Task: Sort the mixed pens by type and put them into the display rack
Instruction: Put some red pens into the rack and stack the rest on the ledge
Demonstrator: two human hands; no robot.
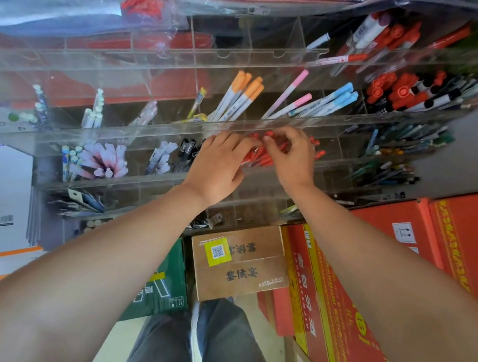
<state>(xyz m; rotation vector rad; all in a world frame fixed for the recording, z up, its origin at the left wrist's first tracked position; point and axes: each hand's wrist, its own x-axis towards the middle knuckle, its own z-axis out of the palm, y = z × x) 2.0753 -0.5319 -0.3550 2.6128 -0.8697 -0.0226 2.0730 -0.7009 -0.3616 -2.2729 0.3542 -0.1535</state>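
A clear acrylic display rack [177, 129] with tiered compartments fills the middle of the view. Both hands reach into one middle compartment full of red pens [261, 156]. My left hand [218, 168] lies over the left side of the bunch, fingers curled round it. My right hand [291, 157] pinches red pens at their tips from the right. Orange-capped pens [240, 95], pink pens [289, 96] and blue-capped pens [332, 100] stand in the tier above. Black pens [187, 147] sit just left of my left hand.
Red markers [398, 89] and dark mixed pens [398, 154] fill the right compartments. Pale pink-capped pens [102, 160] are at the lower left. Red cartons [369, 291], a brown box [238, 260] and a green box [167, 287] stand below the rack. Plastic-wrapped goods hang overhead.
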